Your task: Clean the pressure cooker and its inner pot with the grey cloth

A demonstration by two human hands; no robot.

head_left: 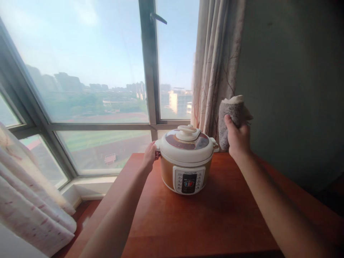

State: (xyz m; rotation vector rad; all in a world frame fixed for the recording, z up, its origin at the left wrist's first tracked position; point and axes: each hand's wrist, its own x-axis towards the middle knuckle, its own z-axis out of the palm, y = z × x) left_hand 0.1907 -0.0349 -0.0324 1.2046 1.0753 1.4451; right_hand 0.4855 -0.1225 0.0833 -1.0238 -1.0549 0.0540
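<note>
A white and tan electric pressure cooker [186, 159] stands on a reddish wooden table [215, 218], its lid closed and its control panel facing me. My left hand [149, 156] grips the cooker's left side handle. My right hand [238, 138] is raised beside the cooker's right side, holding a grey folded cloth [231, 114] that hangs just above the table.
A large window [102, 82] with a dark frame fills the back and left. A patterned curtain [215, 64] hangs behind the cooker, and another curtain [29, 200] lies at the lower left. A dark green wall [292, 82] rises on the right.
</note>
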